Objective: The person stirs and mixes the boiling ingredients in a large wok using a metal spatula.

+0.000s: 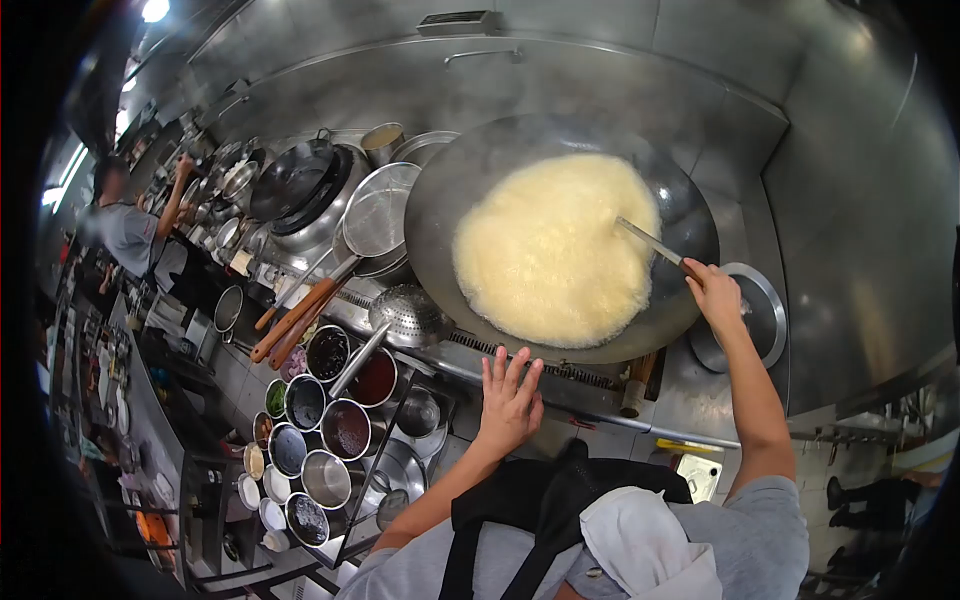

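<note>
A very large dark wok holds a pale yellow, foaming liquid. My right hand is wrapped round the wooden end of a long-handled cooking utensil with a metal shaft. The utensil slants over the wok's right side, and its head is hidden under the foam. Near the front rim of the wok is my left hand, fingers spread, holding nothing. Whether it touches the stove edge I cannot tell.
To the left are a wire strainer, a perforated skimmer and wooden handles. Several sauce pots stand front left. A round metal lid lies at right. Another person works far left.
</note>
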Tool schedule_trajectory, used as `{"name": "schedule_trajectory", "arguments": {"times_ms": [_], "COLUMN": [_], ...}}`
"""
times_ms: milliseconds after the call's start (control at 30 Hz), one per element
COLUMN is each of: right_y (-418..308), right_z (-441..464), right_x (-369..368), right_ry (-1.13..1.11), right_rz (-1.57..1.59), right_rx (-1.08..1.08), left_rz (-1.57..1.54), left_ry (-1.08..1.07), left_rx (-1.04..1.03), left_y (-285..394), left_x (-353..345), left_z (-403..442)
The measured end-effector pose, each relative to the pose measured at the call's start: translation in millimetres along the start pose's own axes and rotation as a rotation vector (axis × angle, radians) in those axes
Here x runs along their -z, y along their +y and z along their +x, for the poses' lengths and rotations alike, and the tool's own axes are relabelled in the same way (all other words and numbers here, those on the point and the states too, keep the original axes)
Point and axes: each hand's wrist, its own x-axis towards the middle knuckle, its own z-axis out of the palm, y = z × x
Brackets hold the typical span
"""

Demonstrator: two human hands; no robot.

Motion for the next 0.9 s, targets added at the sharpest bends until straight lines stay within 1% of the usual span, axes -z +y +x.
{"name": "schedule_trajectory", "arguments": {"times_ms": [67,200,233,333,433,533,667,900], "right_y": [-5,-31,-44,-83,-110,-121,-114,-71], "right_z": [24,63,68,75,69,54,26,-33], "right_x": [-14,-46,-51,-62,-66,-58,-35,36], "right_ry": [-0.052,-0.045,-0.046,-0.117,-0.147,-0.162,-0.197,-0.303], "right_rz": [0.029,0.102,0.103,0.201,0.191,0.235,0.303,0.351], "right_rx": [0.001,0.023,0.039,-0.037,-0.006,0.042,0.078,0.064], "left_rz": [-0.015,-0.024,-0.017,-0.01,-0.002,0.014,0.018,0.059], "left_ry": [0.016,0.048,0.059,0.073,0.055,0.057,0.107,0.153], "left_rx": [0.025,0.044,0.055,0.055,0.075,0.084,0.122,0.166], "left_y": [2,5,6,7,10,14,23,33], "left_x": [1,-1,-2,0,3,3,-4,-17], "left_z": [0,1,1,3,3,3,3,4]}}
